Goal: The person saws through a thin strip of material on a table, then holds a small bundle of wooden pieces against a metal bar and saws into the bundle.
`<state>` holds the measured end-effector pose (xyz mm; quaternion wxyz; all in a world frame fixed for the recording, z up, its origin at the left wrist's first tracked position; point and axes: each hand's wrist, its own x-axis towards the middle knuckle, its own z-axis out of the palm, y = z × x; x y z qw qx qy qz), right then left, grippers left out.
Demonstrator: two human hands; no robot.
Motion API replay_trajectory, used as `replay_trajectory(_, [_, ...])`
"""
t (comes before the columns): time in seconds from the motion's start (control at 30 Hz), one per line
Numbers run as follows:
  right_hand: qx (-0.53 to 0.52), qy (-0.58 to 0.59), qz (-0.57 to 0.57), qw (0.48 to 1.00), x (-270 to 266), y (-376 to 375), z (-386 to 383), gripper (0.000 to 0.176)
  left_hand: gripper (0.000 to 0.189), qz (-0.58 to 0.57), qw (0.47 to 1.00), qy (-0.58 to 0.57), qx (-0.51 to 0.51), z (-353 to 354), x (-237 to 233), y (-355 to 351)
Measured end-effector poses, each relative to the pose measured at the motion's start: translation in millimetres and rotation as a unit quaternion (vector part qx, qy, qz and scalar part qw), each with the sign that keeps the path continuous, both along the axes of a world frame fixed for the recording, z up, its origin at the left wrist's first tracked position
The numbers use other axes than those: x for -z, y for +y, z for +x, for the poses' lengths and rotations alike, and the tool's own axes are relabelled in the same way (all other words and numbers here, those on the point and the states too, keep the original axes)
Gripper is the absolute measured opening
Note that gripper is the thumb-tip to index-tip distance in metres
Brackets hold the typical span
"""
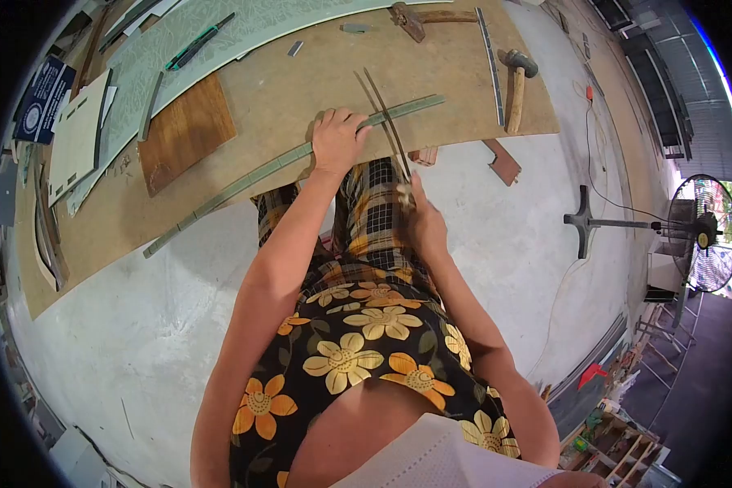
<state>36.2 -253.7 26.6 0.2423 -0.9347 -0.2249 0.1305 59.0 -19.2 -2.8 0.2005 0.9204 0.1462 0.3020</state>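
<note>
My left hand (338, 140) lies over a long, narrow green strip (281, 162) with marks across it, fingers pressing it to the brown board (276, 98). To the right, my right hand (427, 224) is closed round the handle of a long, thin, dark tool (391, 130) that looks like a narrow saw. Its blade points away from me and crosses the strip just right of my left hand. Whether the blade has cut into the strip is too small to tell. The strip's left end reaches past the board's near edge.
A hammer (431, 16) lies at the far edge, a mallet (518, 89) at the right beside a metal strip (490, 65). At left are a green cutter knife (199, 42), a wooden panel (187, 134) and pale boards (77, 138). A fan (699, 232) stands right.
</note>
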Motion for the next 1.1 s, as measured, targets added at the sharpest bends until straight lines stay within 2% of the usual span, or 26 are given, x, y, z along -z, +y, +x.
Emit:
replay_trajectory(0.13, [0.006,0.042,-0.005,0.999,-15.1,-31.2,-25.8,0.076,0.02,-0.002,1.0,0.001,0.002,-0.2,0.0,0.7])
replay_trajectory(0.23, [-0.012,0.016,0.03,0.999,-34.4,-39.6,-25.1,0.076,0.02,-0.005,1.0,0.0,0.007,-0.7,-0.5,0.6])
replay_trajectory(0.33, [-0.004,0.03,0.007,1.0,-47.1,-51.6,-35.9,0.074,0.02,-0.001,1.0,0.003,0.011,-0.3,-0.5,2.1])
replay_trajectory(0.43, [0.038,0.037,0.01,0.999,-42.0,-69.8,-47.3,0.07,0.021,-0.004,1.0,-0.001,0.012,0.9,0.8,2.8])
replay_trajectory(0.53, [0.068,0.023,0.062,0.995,-37.2,-69.2,-40.5,0.069,0.021,-0.007,1.0,0.001,0.023,-1.6,1.1,3.2])
replay_trajectory(0.77, [0.061,-0.037,0.105,0.992,-15.2,-46.9,0.0,0.07,0.022,0.0,0.998,0.029,0.05,-28.4,-4.7,16.1])
replay_trajectory(0.87, [0.063,-0.023,0.1,0.993,-14.1,-36.4,14.8,0.072,0.026,-0.003,0.998,0.049,0.048,-39.1,-10.4,20.8])
replay_trajectory(1.1, [0.018,-0.06,0.093,0.994,6.9,-20.1,33.3,0.066,0.031,0.026,0.998,0.062,0.015,-25.1,-17.4,1.4])
